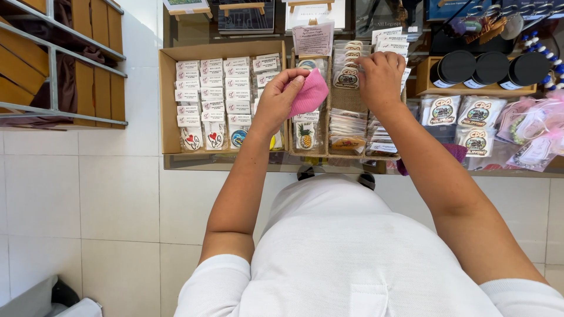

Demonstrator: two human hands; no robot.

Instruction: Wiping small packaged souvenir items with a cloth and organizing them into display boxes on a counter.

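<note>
My left hand [281, 97] holds a folded pink cloth [309, 94] over the middle of a glass counter [176, 161]. My right hand [380, 76] reaches into a narrow cardboard tray [326, 117] of bagged stickers and pinches the top of a clear packet holding a round sticker [346, 77]. More packets lie stacked below it in the same tray, one with a pineapple picture [305, 136].
A wide cardboard box [166, 100] of small carded items sits to the left. Three black-lidded jars [489, 67] stand in a wooden tray at the right, with bagged stickers [477, 111] and pink mesh pouches [537, 126] below. Wooden shelving [64, 64] stands at far left over white floor tiles.
</note>
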